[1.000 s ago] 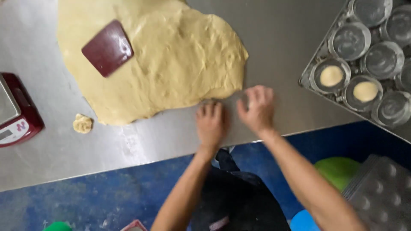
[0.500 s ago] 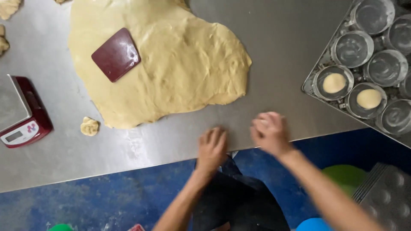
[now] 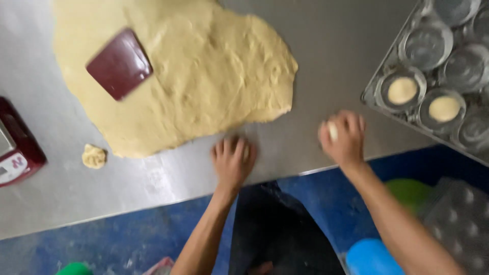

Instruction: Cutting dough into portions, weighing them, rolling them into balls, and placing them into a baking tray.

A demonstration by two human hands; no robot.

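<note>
A big flat sheet of pale yellow dough (image 3: 204, 81) lies on the steel table (image 3: 326, 46), with a dark red plastic scraper (image 3: 119, 63) resting on it. My left hand (image 3: 233, 162) presses palm down on the table just below the dough's edge, a bit of dough showing under its fingers. My right hand (image 3: 344, 137) is lifted off the table to the right and curls around a small dough piece (image 3: 332, 131). A metal mould tray (image 3: 379, 81) at the right holds two filled cups (image 3: 402, 90).
A dark red kitchen scale (image 3: 18, 147) sits at the left edge. A small dough lump (image 3: 94, 156) lies near it. The table's front edge runs under my wrists. Below are a blue floor, a second grey tray (image 3: 453, 219) and green and blue objects.
My right hand has moved right, away from the left, and lifted with a dough piece in it. The left hand stays pressed on the table. The view has shifted.
</note>
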